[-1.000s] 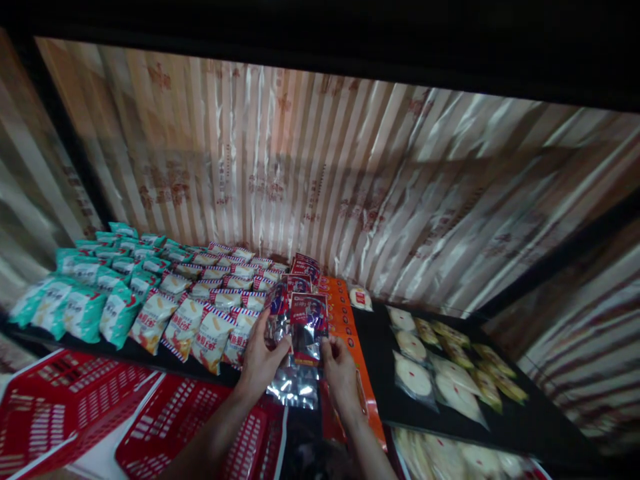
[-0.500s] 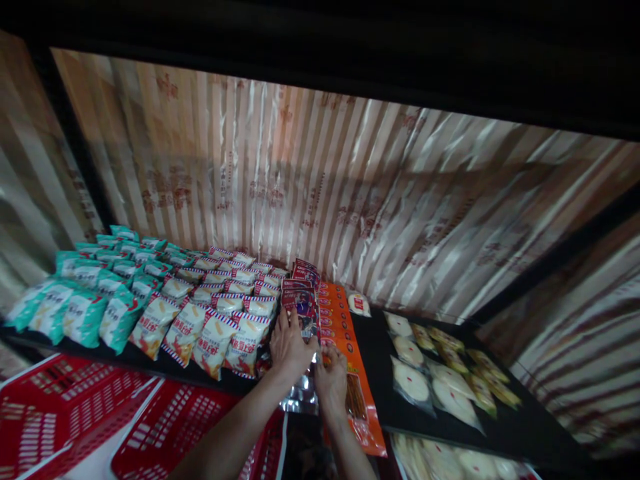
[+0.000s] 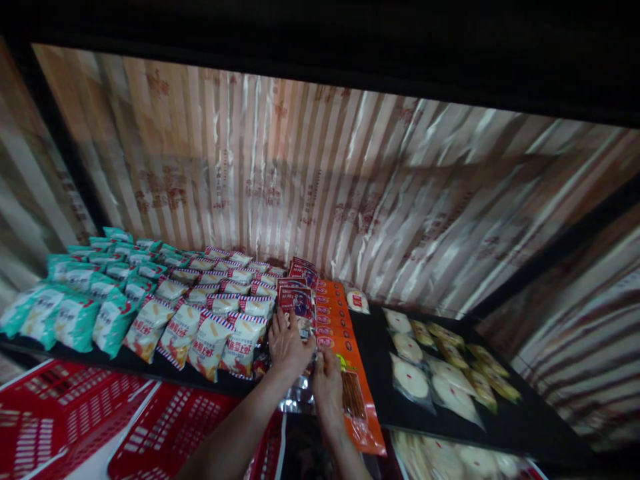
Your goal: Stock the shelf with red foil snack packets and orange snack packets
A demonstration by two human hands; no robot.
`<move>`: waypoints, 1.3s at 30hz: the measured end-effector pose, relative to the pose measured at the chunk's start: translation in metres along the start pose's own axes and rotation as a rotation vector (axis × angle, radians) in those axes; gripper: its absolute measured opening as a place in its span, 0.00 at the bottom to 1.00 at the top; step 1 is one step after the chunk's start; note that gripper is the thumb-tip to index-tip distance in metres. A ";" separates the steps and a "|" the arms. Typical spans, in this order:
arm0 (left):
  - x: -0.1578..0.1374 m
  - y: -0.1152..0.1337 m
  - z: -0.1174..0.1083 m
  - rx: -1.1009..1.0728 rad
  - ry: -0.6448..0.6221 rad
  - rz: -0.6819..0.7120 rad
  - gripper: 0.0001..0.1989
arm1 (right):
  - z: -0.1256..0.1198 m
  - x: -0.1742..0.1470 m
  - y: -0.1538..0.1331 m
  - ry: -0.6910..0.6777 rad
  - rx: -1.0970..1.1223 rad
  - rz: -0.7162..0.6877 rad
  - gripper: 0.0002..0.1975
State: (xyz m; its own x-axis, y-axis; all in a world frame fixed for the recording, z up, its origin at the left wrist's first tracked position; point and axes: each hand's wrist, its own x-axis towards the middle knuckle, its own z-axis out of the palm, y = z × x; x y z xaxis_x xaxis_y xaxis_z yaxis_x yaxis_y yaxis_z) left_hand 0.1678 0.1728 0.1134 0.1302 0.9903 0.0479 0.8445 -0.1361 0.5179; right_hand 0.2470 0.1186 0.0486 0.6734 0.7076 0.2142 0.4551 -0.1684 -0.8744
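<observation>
My left hand (image 3: 291, 347) lies with its fingers stretched out on the front of a dark red snack packet (image 3: 296, 300), which has a silvery lower end. My right hand (image 3: 328, 379) is at the packet's right edge, its fingers bent against it; the exact contact is partly hidden. Behind stands another dark red packet (image 3: 303, 269). Close to my right hand lie orange packets (image 3: 367, 417) with brown sticks showing through a window. White snack bags (image 3: 243, 343) with red print and striped tops stand in rows just left of my left hand.
Teal snack bags (image 3: 77, 320) fill the left end of the black shelf (image 3: 373, 353). Flat packs of round white pieces (image 3: 413, 380) and yellowish packs (image 3: 483, 390) lie on the right. Red baskets (image 3: 170, 427) stand below. A dark beam (image 3: 320, 50) crosses overhead, before a striped sheet (image 3: 280, 160).
The front dark red packet sits slightly lower, with another packet's top edge showing behind it. My right hand's fingers have straightened a little and moved in towards it. The view has shifted slightly.
</observation>
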 end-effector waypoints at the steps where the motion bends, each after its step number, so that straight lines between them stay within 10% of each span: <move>1: 0.000 0.000 0.001 0.006 -0.003 0.001 0.36 | -0.001 -0.001 0.000 0.009 0.006 0.005 0.25; 7: 0.000 -0.004 0.003 0.023 -0.032 0.022 0.36 | -0.007 0.017 -0.014 0.050 -0.027 -0.231 0.24; 14: -0.001 -0.005 0.013 0.069 0.016 0.029 0.28 | 0.018 0.075 -0.067 -0.353 -0.417 -0.657 0.20; 22: -0.003 -0.006 0.018 0.064 0.027 0.066 0.29 | 0.058 0.113 -0.105 -0.702 -0.767 -0.620 0.23; 30: -0.003 -0.010 0.024 0.051 0.100 0.084 0.29 | 0.064 0.119 -0.099 -0.496 -0.810 -0.724 0.22; 39: -0.002 -0.015 0.029 0.041 0.111 0.083 0.31 | 0.061 0.115 -0.080 -0.206 -0.502 -0.509 0.23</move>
State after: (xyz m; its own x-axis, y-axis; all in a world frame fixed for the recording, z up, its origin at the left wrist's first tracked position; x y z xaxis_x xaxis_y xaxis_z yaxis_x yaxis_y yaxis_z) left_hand 0.1703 0.1723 0.0810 0.1440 0.9721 0.1850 0.8538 -0.2166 0.4733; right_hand 0.2523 0.2548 0.1168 0.2076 0.8877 0.4110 0.9266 -0.0438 -0.3734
